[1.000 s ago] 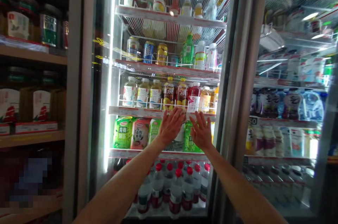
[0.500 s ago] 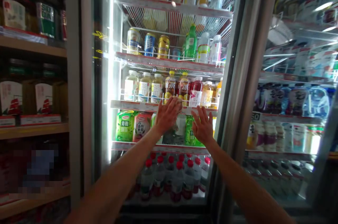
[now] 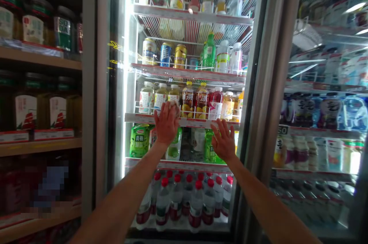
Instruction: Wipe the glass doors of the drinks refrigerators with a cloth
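Note:
My left hand (image 3: 166, 126) is raised in front of the lit drinks cooler, fingers up and close together. A crumpled, pale cloth (image 3: 175, 109) shows at its fingertips, mostly hidden by the hand and blurred. Behind it are tea bottles (image 3: 160, 97) and a shelf edge (image 3: 198, 122). To the right, my right hand (image 3: 224, 140) is open with spread fingers and nothing in it, in front of a green drink pack (image 3: 209, 146). Reflections suggest a glass door before the shelves; whether either palm touches it I cannot tell.
Red-capped bottles (image 3: 196, 201) stand on the cooler's bottom shelf, cans (image 3: 180, 56) higher up. A metal door frame (image 3: 276, 63) borders it on the right, with another stocked cooler beyond. Wooden shelves (image 3: 40, 147) with large jars (image 3: 25, 111) are on the left.
My left hand has moved left with the cloth, from before the brown tea bottles to the pale-labelled ones. My right hand stays nearly in place. The view has shifted slightly.

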